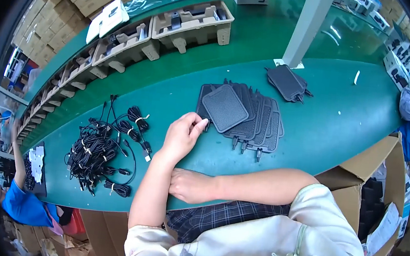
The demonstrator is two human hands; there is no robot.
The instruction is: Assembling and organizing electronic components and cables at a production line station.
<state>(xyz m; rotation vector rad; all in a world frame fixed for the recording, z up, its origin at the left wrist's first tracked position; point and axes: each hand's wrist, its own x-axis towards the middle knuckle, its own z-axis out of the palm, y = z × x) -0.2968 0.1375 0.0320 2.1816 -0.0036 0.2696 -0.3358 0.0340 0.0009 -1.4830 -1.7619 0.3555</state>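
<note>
Several flat black textured panels (267, 119) with short connector stubs lie fanned in an overlapping pile at the middle of the table. On top, at the pile's left, rests a paler panel (225, 108). My left hand (183, 134) is closed at the left edge of the pile, thumb and fingers pinching the stub of a black panel. My right hand (191, 186) is curled shut against my left forearm near the table's front edge; its fingertips are hidden, so what it holds, if anything, cannot be seen. A heap of bundled black cables (90, 152) lies left of my hands.
Another stack of panels (286, 82) sits by a grey post (309, 29). Moulded cardboard trays (191, 29) line a green belt beyond the table. An open cardboard box (352, 196) stands at right. Two people in blue (26, 207) are at the sides.
</note>
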